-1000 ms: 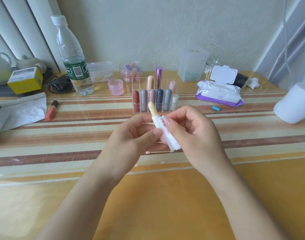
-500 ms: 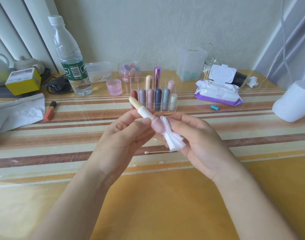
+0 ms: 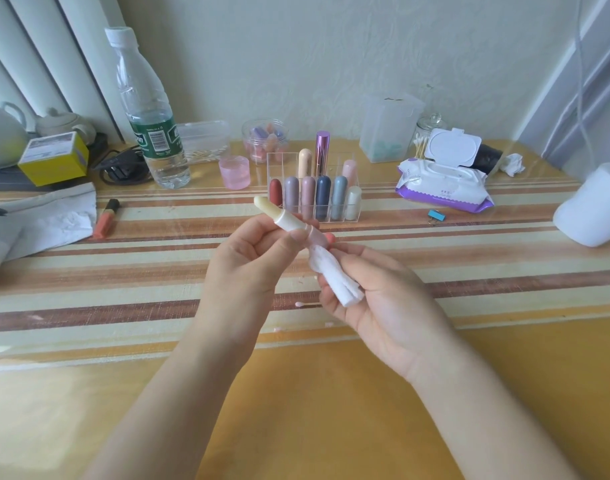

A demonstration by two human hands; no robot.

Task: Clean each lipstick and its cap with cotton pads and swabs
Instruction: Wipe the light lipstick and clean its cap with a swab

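My left hand (image 3: pixel 248 261) pinches an uncapped lipstick (image 3: pixel 282 218) with a pale yellow stick, white collar and pink base, tilted with its tip up and to the left. My right hand (image 3: pixel 376 292) holds a folded white cotton pad (image 3: pixel 334 275) wrapped around the pink base end. A used cotton swab (image 3: pixel 305 304) lies on the table beneath my hands. Behind them a clear organizer (image 3: pixel 314 199) holds several capped lipsticks. An orange lipstick (image 3: pixel 106 218) lies at the left.
A water bottle (image 3: pixel 147 116), pink cup (image 3: pixel 234 172) and jar of small items (image 3: pixel 265 140) stand at the back. A purple wet-wipe pack (image 3: pixel 442 181), swab jar (image 3: pixel 424 136), blue clip (image 3: pixel 436 215) and white container (image 3: pixel 594 206) sit on the right. Crumpled paper (image 3: pixel 50 220) lies left.
The lipstick has tilted from upright to lean left. The cotton pad has slid from the collar down to the pink base.
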